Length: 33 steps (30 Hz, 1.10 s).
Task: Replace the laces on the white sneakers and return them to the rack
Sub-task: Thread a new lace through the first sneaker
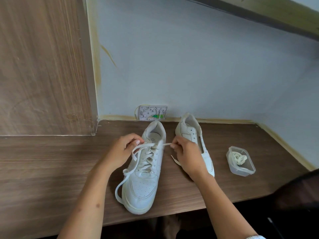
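A white sneaker (143, 185) lies on the wooden desk (43, 169) with its toe toward me, a cream lace (138, 158) threaded through its eyelets. My left hand (120, 150) pinches the left lace end near the tongue; the slack hangs in a loop down the shoe's left side. My right hand (186, 156) pinches the right lace end, pulled sideways from the top eyelets, with its tip dangling below my fingers. The second white sneaker (191, 131) stands behind my right hand without a lace, partly hidden by it.
A small clear plastic box (241, 161) holding a coiled lace sits to the right of the shoes. A small wall box (152, 113) with wires sits at the desk's back edge. A wooden panel (43, 66) rises at the left. The desk's front edge runs just below the near shoe.
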Available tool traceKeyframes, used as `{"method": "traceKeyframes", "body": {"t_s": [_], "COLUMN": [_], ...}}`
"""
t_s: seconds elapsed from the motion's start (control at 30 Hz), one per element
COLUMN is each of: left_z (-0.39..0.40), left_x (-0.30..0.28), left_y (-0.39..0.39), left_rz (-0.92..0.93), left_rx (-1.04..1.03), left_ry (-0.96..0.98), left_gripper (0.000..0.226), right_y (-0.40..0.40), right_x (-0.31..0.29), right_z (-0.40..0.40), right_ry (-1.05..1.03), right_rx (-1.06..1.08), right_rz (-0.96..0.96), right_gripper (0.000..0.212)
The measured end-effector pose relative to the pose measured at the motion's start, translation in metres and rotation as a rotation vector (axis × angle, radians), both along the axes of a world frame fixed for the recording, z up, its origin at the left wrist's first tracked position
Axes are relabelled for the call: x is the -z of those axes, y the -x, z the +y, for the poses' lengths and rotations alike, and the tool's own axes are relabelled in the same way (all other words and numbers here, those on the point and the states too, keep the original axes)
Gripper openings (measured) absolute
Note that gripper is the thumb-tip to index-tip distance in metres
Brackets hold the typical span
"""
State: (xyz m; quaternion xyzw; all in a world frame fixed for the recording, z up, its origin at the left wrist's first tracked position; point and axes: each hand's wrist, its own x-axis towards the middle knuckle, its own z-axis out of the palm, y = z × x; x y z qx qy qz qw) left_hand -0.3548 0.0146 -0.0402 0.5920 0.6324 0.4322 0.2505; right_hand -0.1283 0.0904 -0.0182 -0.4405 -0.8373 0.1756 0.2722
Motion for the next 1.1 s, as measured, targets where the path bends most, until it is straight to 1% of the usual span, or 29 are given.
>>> {"method": "traceKeyframes", "body": {"t_s": [0.13,0.23,0.33,0.37,0.4,0.5,0.53,0.6,0.63,0.7,0.73,0.83,0.9,1.0,1.1], "left_z": [-0.001,-0.001,-0.001,-0.001,0.0,0.0,0.0,0.0,0.0,-0.001,-0.001,-0.001,-0.001,-0.001,-0.002], "left_x": [0.0,-0.001,-0.002,-0.001,-0.001,0.001,0.001,0.001,0.001,0.001,0.002,0.004,0.004,0.003,0.001], "left_y": [0.001,0.0,-0.001,0.0,0.0,0.002,0.002,0.002,0.002,0.002,0.002,0.002,0.001,0.0,-0.001], "left_rz": [-0.03,-0.063,-0.091,-0.097,-0.105,-0.119,-0.116,-0.103,-0.099,-0.088,-0.08,-0.041,-0.009,0.005,0.025], "left_rx": [-0.003,0.014,0.02,0.02,0.021,0.02,0.017,0.01,0.007,0.002,0.003,0.001,-0.015,-0.043,-0.05], "left_ry": [0.01,0.019,0.029,0.032,0.036,0.039,0.036,0.035,0.039,0.056,0.066,0.093,0.092,0.079,0.06], "left_gripper": [0.019,0.018,0.015,0.014,0.013,0.011,0.01,0.007,0.007,0.012,0.016,0.028,0.026,0.016,0.011], "right_y": [-0.007,-0.015,-0.019,-0.018,-0.014,-0.001,0.004,0.013,0.016,0.016,0.014,0.004,-0.003,-0.014,-0.022], "right_x": [0.005,0.0,-0.008,-0.01,-0.011,-0.004,-0.002,0.004,0.005,0.006,0.005,-0.001,-0.003,-0.006,-0.006], "right_z": [0.005,0.009,0.007,0.005,0.001,-0.007,-0.009,-0.012,-0.013,-0.013,-0.012,-0.003,0.001,0.007,0.011], "right_ry": [0.068,0.077,0.06,0.05,0.05,0.055,0.042,0.012,0.004,-0.002,0.011,0.097,0.155,0.188,0.212], "right_rx": [0.141,0.308,0.423,0.401,0.327,-0.003,-0.07,-0.118,-0.125,-0.124,-0.115,-0.025,0.051,0.191,0.256], "right_rz": [-0.038,-0.081,-0.232,-0.268,-0.259,-0.173,-0.167,-0.144,-0.115,-0.071,-0.047,-0.005,0.012,0.006,-0.096], "right_gripper": [0.021,0.023,0.016,0.011,0.007,0.026,0.025,0.009,0.01,0.024,0.026,0.024,0.023,0.024,0.023]}}
